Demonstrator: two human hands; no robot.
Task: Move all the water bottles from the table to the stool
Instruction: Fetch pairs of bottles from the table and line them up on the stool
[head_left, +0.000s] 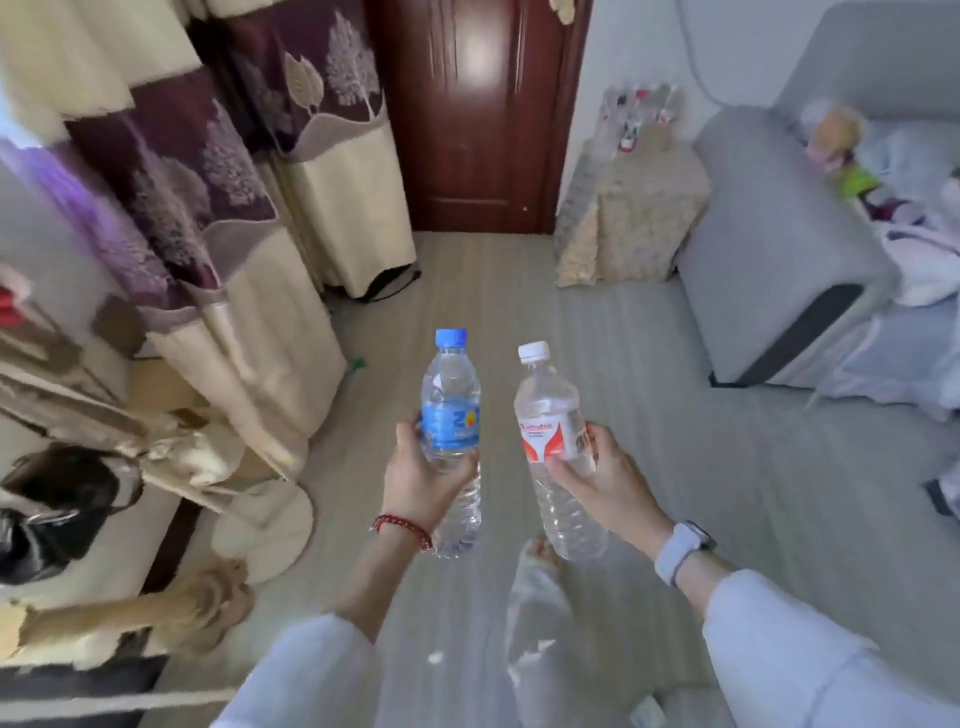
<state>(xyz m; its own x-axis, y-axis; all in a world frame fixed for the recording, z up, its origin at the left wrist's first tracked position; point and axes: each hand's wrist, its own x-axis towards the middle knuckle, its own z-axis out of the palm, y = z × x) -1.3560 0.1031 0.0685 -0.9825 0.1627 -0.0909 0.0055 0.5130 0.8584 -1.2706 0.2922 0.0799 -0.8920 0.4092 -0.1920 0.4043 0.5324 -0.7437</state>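
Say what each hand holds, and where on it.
Left hand: blue-capped bottle, gripped round its middle. Right hand: white-capped bottle, gripped round its middle.
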